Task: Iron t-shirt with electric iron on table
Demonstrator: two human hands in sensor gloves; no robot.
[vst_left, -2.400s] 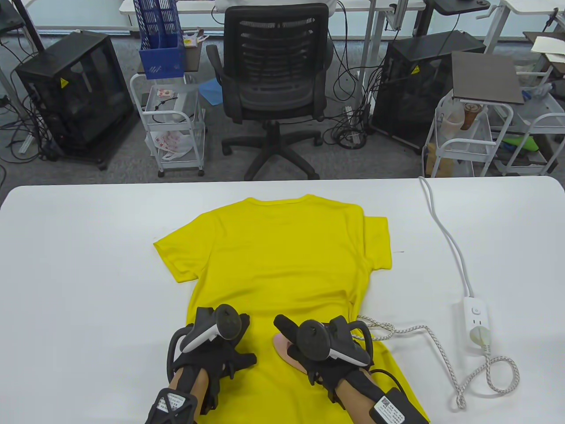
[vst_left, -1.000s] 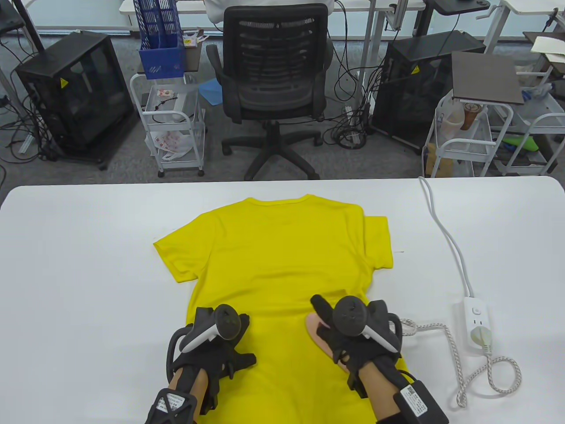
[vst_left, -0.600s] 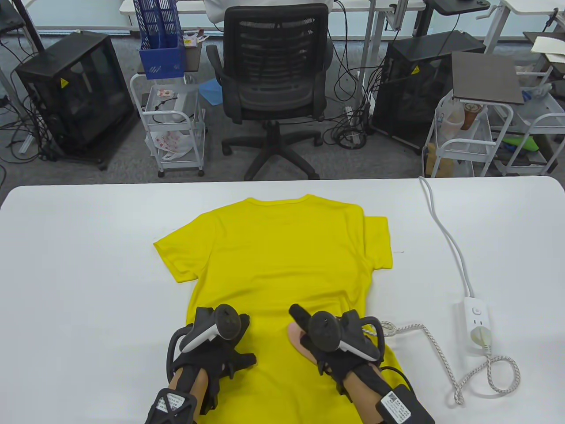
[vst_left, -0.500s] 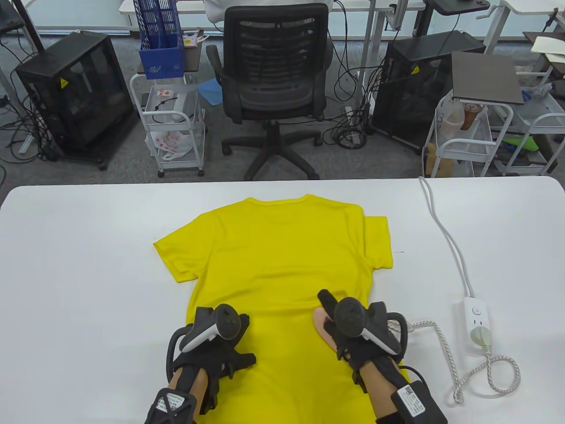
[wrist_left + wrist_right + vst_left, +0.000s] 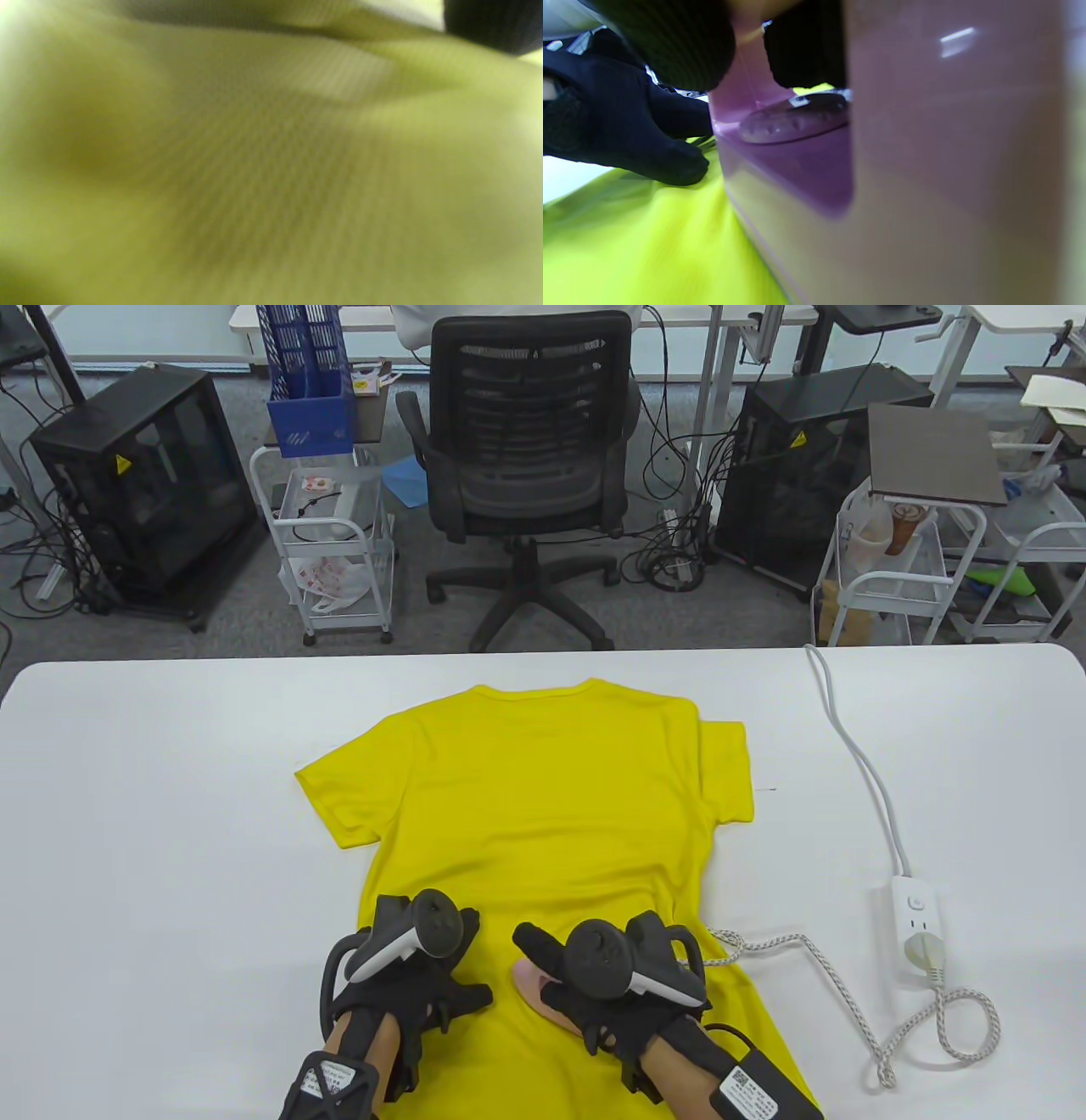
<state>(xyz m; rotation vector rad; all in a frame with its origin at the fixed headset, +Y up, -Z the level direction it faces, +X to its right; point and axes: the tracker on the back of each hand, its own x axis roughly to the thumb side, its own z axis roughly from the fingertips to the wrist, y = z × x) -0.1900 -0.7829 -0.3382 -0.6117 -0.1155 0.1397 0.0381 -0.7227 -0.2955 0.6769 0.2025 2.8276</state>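
A yellow t-shirt (image 5: 534,806) lies flat on the white table (image 5: 153,814), collar at the far side. My right hand (image 5: 594,984) grips a pink electric iron (image 5: 530,982) and holds it down on the shirt's lower middle; the iron fills the right wrist view (image 5: 925,169). My left hand (image 5: 407,976) rests flat on the shirt's lower left part, just left of the iron. The left wrist view shows only blurred yellow cloth (image 5: 254,169). The iron's braided cord (image 5: 814,959) runs right to a white power strip (image 5: 916,929).
The power strip's white cable (image 5: 857,755) runs to the table's far right edge. The braided cord loops on the table near the right front. A black office chair (image 5: 526,458), carts and computer cases stand beyond the far edge.
My right hand has slid the iron back and forth over the lower shirt; since half a second ago it moved left and nearer to me. My left hand has stayed put.
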